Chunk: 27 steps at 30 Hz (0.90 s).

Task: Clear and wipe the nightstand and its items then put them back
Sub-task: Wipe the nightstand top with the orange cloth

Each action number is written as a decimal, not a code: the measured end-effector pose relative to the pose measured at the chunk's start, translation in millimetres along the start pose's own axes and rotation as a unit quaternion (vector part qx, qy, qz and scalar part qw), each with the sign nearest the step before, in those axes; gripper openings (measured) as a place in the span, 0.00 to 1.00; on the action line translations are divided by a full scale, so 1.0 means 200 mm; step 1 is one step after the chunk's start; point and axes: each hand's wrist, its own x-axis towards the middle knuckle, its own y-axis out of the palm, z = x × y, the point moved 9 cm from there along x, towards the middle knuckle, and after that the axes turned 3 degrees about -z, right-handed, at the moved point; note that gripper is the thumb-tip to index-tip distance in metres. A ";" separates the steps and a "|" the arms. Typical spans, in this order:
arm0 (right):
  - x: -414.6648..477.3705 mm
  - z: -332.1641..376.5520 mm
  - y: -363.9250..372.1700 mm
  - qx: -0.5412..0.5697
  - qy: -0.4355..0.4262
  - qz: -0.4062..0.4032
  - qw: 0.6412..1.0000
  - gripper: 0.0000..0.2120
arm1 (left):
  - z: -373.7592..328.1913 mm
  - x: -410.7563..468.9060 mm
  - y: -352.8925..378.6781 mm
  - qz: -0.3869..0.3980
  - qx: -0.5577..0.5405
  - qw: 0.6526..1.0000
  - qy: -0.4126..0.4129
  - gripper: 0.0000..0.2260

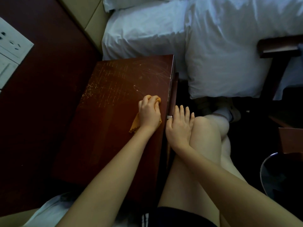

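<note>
Left hand point(150, 113) clamped on crumpled orange cloth point(136, 124), near right edge of dark red wooden nightstand worktop point(105, 128). Unwiped scratched area lies beyond it, toward bed. Right hand point(179, 124) open, resting on knee.

Left hand point(149, 113) clenched, right hand point(179, 124) flat.

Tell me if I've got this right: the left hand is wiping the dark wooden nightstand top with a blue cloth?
Not quite: the cloth is orange, not blue, as the head view shows. The left hand is indeed pressing it onto the dark wooden nightstand top.
</note>
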 end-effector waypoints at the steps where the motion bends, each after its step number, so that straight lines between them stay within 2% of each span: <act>1: 0.00 -0.01 0.00 -0.006 -0.002 0.003 1.000 0.25 | -0.03 0.01 0.02 0.006 -0.003 1.000 0.007 0.13; 4: -0.01 -0.02 -0.01 -0.004 -0.009 0.010 1.000 0.24 | -0.10 0.03 0.05 0.033 -0.013 0.998 0.044 0.13; 10: -0.02 0.00 -0.01 0.048 -0.014 0.008 0.999 0.23 | -0.16 -0.18 0.04 0.106 -0.005 0.973 0.206 0.12; 14: -0.02 0.01 -0.01 0.059 -0.020 0.015 0.998 0.25 | -0.05 -0.23 -0.02 0.093 0.003 0.978 0.186 0.12; 20: -0.02 -0.01 -0.03 0.062 -0.024 0.002 0.998 0.25 | -0.02 -0.01 0.02 0.036 0.002 0.998 0.045 0.13; 23: -0.02 -0.02 -0.05 0.078 -0.016 -0.008 0.997 0.25 | -0.10 0.00 0.06 0.033 0.005 0.998 0.057 0.13; 27: -0.02 -0.01 -0.06 0.103 -0.012 -0.013 0.995 0.26 | -0.14 -0.10 0.05 0.073 -0.008 0.988 0.139 0.12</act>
